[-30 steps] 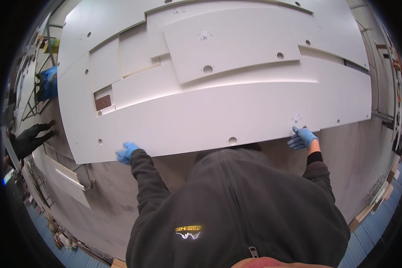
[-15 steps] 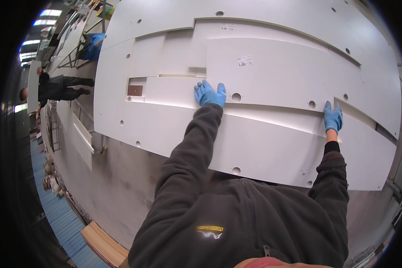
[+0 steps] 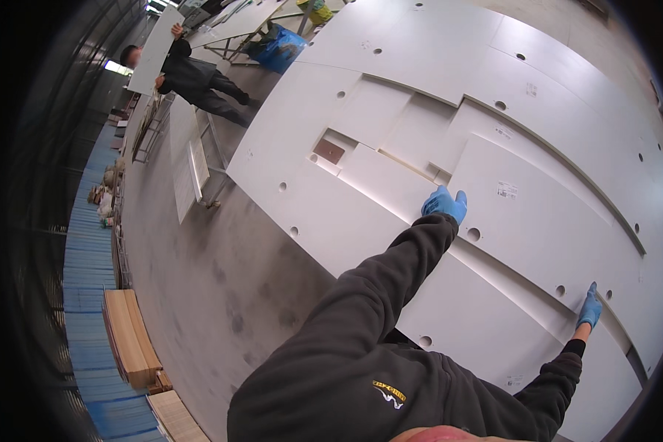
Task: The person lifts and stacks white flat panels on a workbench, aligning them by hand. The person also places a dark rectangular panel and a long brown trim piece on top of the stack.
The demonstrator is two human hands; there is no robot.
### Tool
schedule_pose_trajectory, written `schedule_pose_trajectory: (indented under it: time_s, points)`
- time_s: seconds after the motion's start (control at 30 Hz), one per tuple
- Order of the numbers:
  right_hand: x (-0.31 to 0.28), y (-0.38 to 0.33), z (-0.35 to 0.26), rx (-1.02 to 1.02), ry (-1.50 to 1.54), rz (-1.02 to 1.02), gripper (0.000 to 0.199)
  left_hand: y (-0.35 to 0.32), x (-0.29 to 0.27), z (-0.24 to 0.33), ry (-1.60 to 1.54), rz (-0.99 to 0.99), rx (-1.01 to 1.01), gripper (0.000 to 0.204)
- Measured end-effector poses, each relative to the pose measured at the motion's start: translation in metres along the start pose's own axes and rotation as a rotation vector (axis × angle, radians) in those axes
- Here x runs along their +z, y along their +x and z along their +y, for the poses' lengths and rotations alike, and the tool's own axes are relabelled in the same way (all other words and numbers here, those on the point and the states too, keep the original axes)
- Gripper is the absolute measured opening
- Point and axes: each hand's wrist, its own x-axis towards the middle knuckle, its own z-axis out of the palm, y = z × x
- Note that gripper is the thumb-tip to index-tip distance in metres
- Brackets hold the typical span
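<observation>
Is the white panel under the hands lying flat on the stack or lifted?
Flat, as far as visible: the top white panel rests on the sheets below, left hand pressed on its edge.

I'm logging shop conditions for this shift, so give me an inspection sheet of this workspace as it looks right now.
Surface: grey floor, scuffed, under the stack.
Job's things: top white panel on a stack of white panels with drilled holes.
Clutter: wooden boards at the left, blue bag far off.
Hands: left hand flat on the top panel's left corner; right hand at its near edge; both in blue gloves.
Cables: nothing seen.
Surroundings: another person carrying a white board.
</observation>
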Motion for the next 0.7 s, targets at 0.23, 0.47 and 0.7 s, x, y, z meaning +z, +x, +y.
schedule_pose_trajectory:
  time_s: [0.23,0.47,0.7]
  points:
    - [0.007,0.006,-0.010,-0.036,-0.163,0.072,0.093,0.014,-0.021,0.007,0.083,-0.036,-0.002,0.061]
    - [-0.006,-0.034,-0.023,-0.206,-0.334,0.043,0.087,0.010,-0.023,0.010,0.156,-0.060,0.027,0.061]
    - [0.001,-0.029,-0.029,-0.082,-0.328,0.055,0.092,0.010,-0.024,0.025,0.201,-0.064,-0.045,0.062]
